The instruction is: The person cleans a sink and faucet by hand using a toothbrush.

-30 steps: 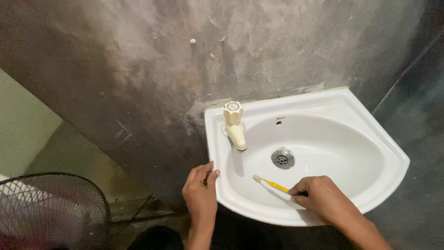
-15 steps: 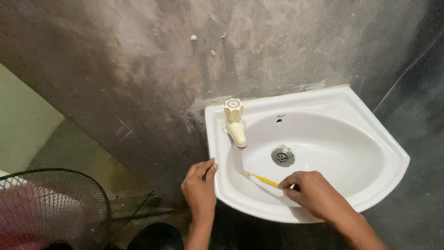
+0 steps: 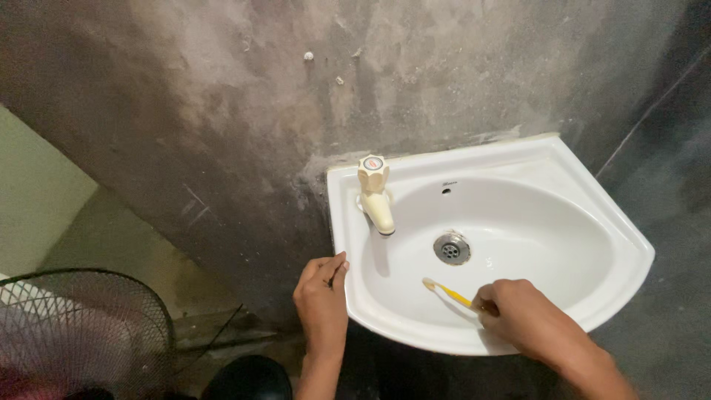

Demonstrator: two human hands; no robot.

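Gripping a white sink [image 3: 629, 255] and yellow toothbrush [image 3: 448, 292], hands apart, rough grey wall [image 3: 222, 111]

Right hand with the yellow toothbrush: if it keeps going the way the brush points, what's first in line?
Probably the white basin wall below the cream plastic tap; right hand aims the yellow toothbrush up-left. Depth unclear.

Left hand [image 3: 321, 296] curled, fingers [image 3: 335, 265] bent; right hand [image 3: 518, 311] apparently clenched, forearm angled inward.
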